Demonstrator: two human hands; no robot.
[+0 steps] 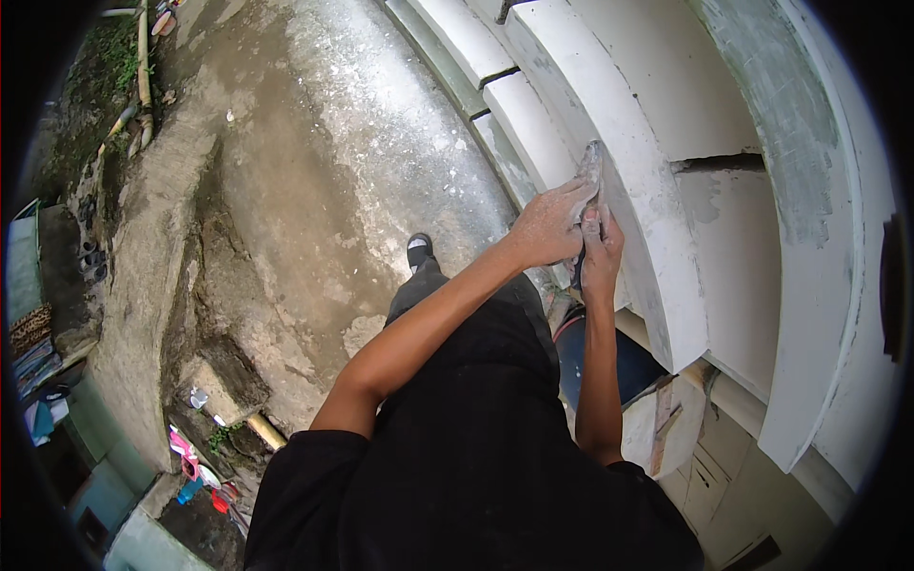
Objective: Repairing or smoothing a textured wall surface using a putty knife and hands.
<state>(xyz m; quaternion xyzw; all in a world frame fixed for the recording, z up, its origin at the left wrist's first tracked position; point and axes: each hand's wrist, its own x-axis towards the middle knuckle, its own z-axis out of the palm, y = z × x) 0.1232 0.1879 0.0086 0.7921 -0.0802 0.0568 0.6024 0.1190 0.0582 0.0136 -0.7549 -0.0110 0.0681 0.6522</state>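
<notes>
Left hand (550, 226) is curled shut over a small grey sanding pad (591, 171), which is pressed against the outer edge of a white curved moulding (628, 190). Right hand (601, 255) is closed just beneath, fingers gripped on the pad's lower end, touching the left hand. Both are held at the moulding's edge (whitish dust on the skin). Open concrete ground (314, 181) is seen well below to the left; a blue bucket (609, 366) is partly hidden under the forearms.
</notes>
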